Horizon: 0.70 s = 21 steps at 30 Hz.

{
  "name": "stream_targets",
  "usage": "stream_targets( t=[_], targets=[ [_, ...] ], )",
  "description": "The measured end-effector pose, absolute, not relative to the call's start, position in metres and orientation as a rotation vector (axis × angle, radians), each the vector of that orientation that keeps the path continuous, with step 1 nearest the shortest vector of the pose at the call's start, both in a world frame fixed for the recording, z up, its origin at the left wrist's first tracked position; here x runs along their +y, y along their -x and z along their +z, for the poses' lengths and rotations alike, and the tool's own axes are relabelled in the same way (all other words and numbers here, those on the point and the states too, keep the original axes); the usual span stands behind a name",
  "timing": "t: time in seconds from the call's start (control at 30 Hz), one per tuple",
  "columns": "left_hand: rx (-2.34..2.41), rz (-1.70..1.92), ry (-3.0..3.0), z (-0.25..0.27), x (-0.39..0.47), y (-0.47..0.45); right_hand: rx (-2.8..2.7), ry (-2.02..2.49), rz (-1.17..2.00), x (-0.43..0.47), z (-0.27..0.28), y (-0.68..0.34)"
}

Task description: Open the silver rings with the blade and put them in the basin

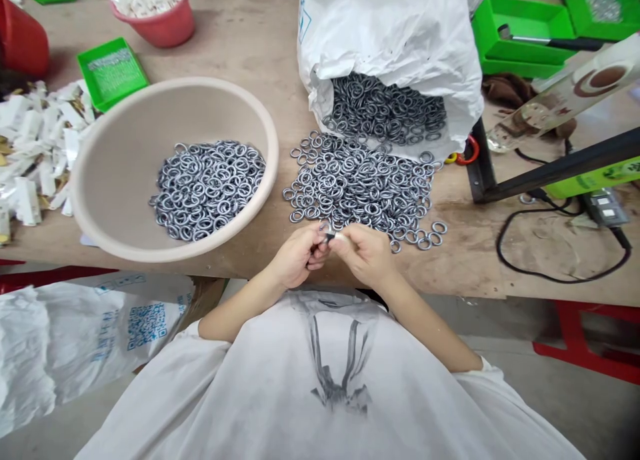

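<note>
Grey ring pinched between two hands at the near edge of the table

The left hand holds the ring in a narrow fingertip pinch, its other fingers curled in. The right hand meets it, thumb and finger closed on a small dark piece set against the ring; what that piece is, I cannot tell. Fingers hide part of the ring.

The ring looks like metal or a metal-coloured hard material: probably light singly, stiff, unlikely to break, perhaps a little slippery on its smooth round section. The rim is the place to grip, thumb and forefinger on opposite faces, leaving the hole free.

The ring sits in front of the wearer's shirt, just short of a loose pile of similar rings. A few strays lie just beyond the right hand. Behind the pile, a white sack lies with its mouth toward the hands and more rings inside. Beyond the left hand, a beige basin holds another heap. Well to the right are a black frame and a looped cable.
</note>
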State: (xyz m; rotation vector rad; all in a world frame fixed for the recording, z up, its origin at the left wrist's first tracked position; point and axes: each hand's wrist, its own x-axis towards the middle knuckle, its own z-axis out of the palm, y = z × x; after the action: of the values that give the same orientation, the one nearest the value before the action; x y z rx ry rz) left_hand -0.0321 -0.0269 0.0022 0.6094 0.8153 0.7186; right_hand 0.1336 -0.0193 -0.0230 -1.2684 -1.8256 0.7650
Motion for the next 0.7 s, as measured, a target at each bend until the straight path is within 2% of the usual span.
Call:
stream_targets(
  t=[0.13,0.43,0.6,0.7],
  targets=[
    [0.654,0.550,-0.633,-0.002,-0.033,0.047,-1.658,1.550,0.654,0.001,-0.038,-0.141],
    [0.981,0.882,-0.578,-0.020,-0.025,0.094,-2.355,1.806,0.282,-0.004,-0.044,-0.115],
    [1.016,0.903,-0.545,-0.019,-0.025,0.096,-2.509,1.781,0.314,0.001,-0.044,-0.106],
    [1.106,0.952,-0.624,-0.023,-0.023,0.091,-2.405,1.787,0.424,0.004,-0.043,-0.108]
  ],
)
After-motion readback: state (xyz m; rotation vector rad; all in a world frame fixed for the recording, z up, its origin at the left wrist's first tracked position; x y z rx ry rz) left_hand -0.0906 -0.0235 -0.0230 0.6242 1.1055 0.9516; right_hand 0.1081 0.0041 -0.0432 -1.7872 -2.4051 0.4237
